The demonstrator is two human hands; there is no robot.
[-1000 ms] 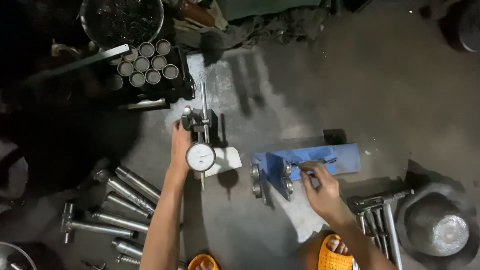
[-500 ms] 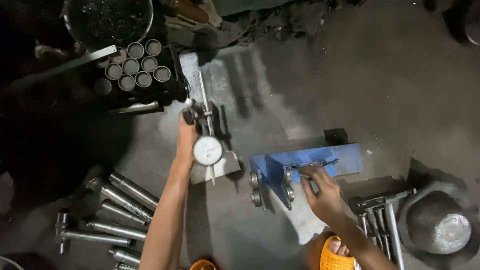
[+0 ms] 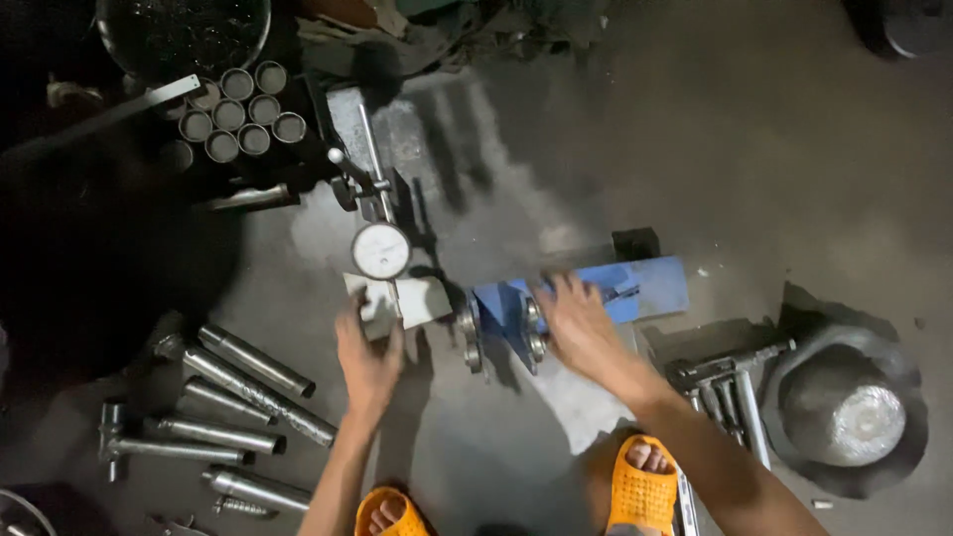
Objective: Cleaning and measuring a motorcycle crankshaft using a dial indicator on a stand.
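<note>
A dial gauge (image 3: pixel 381 250) stands on a thin post fixed to a pale block base (image 3: pixel 422 298) on the grey floor. My left hand (image 3: pixel 367 355) grips the near left corner of that base. Right of it lies a blue metal fixture (image 3: pixel 650 286) with small steel rollers (image 3: pixel 469 333) at its left end. My right hand (image 3: pixel 578 323) rests on the fixture's middle with fingers spread, slightly blurred, and nothing visible in it.
Several steel shafts (image 3: pixel 248 389) lie at the lower left. A cluster of short tubes (image 3: pixel 236 109) and a dark pan (image 3: pixel 184 30) sit at the top left. A metal bowl (image 3: pixel 844 412) and rods (image 3: pixel 737 387) are at the right. My orange sandals (image 3: pixel 640 483) are below.
My left hand dropped from the gauge post down to the base block. My right hand moved left and up onto the blue fixture, fingers now spread; the small part it held is no longer seen.
</note>
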